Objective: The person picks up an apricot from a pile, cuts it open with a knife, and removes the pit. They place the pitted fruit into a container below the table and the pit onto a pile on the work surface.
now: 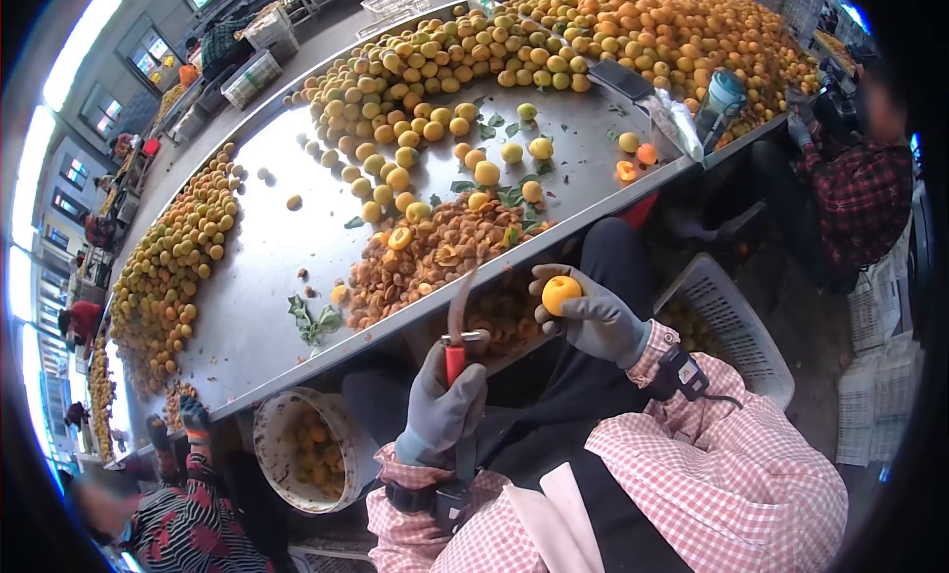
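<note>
My left hand (441,400), in a grey glove, is closed around the red handle of a knife (456,360). Its curved blade points up toward the table edge, and a metal piece sits crosswise at its base. My right hand (599,321), also gloved, grips a whole yellow-orange apricot (561,295) between thumb and fingers. The two hands are apart, both in front of the table's near edge. Just beyond them, a heap of brown apricot pits (420,266) lies on the metal table (287,247), with a cut apricot half (399,238) on top.
Large piles of apricots (652,29) cover the table's far side. A phone (621,80) and a bottle (725,96) lie toward the right. Below the edge stand a white bucket (272,444) holding apricot pieces and a plastic crate (746,326). Co-workers sit at left (188,514) and right (860,197).
</note>
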A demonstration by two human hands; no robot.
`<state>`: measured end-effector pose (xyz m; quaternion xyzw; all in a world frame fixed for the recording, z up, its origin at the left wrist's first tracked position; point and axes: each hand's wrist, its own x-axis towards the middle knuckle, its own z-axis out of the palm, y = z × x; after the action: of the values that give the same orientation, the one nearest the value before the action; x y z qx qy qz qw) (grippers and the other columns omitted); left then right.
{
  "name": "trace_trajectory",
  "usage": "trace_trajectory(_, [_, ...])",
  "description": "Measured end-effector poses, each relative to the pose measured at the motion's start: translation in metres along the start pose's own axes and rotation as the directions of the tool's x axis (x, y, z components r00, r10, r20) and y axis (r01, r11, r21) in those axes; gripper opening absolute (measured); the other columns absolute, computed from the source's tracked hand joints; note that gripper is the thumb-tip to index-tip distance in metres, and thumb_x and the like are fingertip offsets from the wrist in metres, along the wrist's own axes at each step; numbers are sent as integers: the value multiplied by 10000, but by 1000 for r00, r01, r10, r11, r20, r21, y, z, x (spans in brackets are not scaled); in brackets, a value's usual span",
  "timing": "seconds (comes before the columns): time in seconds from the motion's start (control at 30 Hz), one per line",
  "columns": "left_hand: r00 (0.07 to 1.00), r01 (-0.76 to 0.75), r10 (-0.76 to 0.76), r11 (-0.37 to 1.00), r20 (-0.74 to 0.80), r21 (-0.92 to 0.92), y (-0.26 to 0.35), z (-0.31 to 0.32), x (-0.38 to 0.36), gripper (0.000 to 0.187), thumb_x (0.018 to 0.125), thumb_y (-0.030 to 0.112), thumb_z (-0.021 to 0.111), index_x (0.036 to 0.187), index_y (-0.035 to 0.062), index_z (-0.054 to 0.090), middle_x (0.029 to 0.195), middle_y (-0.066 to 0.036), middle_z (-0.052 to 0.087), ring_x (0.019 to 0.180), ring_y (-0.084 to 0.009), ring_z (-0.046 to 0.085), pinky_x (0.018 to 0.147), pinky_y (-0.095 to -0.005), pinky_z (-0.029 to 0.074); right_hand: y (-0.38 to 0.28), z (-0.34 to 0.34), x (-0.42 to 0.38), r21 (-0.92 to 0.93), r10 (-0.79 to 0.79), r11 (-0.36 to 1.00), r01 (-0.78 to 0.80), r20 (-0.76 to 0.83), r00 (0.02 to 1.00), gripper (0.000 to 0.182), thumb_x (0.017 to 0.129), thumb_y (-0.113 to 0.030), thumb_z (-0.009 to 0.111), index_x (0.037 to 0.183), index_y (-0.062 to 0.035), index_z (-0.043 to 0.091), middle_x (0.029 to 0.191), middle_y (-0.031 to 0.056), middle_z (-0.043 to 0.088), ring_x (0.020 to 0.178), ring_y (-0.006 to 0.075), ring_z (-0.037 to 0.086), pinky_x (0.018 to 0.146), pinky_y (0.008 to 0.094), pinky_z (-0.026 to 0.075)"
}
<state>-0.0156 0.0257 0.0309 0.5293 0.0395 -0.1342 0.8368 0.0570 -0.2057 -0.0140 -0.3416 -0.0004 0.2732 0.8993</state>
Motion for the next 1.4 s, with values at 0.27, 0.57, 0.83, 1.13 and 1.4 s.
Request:
trace_trajectory(0.27, [998, -55, 47, 968, 36, 245, -19, 2, -3, 312, 893, 207, 634, 1138, 42, 534, 761, -33, 605, 531, -84, 521, 503, -217, 422, 12, 15, -3, -81, -92, 990, 113, 228, 969, 446, 792, -5, 641, 1201, -60, 473, 1151, 106, 578, 1108, 221, 563, 991, 368, 442])
trace_trajectory(0.57, [947, -306, 239, 469, 214, 828, -21, 3, -17, 284, 816, 147, 683, 1065, 46, 591, 723, -137, 611, 620, -242, 628, 595, -296, 480, 14, 25, -9, -59, -21, 997, 44, 345, 938, 516, 701, -15, 704, 1175, -54, 503, 1159, 117, 566, 1127, 222, 546, 1025, 371, 404])
trace_trajectory(0.83, [935, -304, 272, 276, 229, 912, -33, 2, -21, 249, 809, 258, 695, 964, 100, 582, 634, -146, 578, 555, -331, 589, 481, -390, 444, 19, 29, -10, -25, -35, 998, 49, 407, 913, 460, 694, -32, 712, 1114, -49, 525, 1058, 110, 605, 1055, 211, 585, 1071, 389, 364])
trace_trajectory(1.13, [947, -278, 230, 225, 226, 934, -46, 1, -20, 217, 837, 254, 658, 915, 90, 539, 646, -167, 580, 587, -361, 593, 494, -425, 440, 10, 32, -11, -190, 20, 978, 83, 487, 873, 385, 688, -21, 723, 1030, -41, 547, 1034, 107, 609, 1032, 191, 595, 1100, 406, 334])
trace_trajectory(1.4, [964, -210, 243, 439, 110, 874, -56, 2, -9, 206, 874, 250, 632, 932, 70, 550, 737, -173, 629, 654, -373, 613, 549, -415, 463, 14, 41, -14, -82, 39, 996, -17, 267, 963, 552, 768, -23, 698, 1235, -49, 404, 1181, 142, 539, 1128, 234, 554, 988, 395, 468])
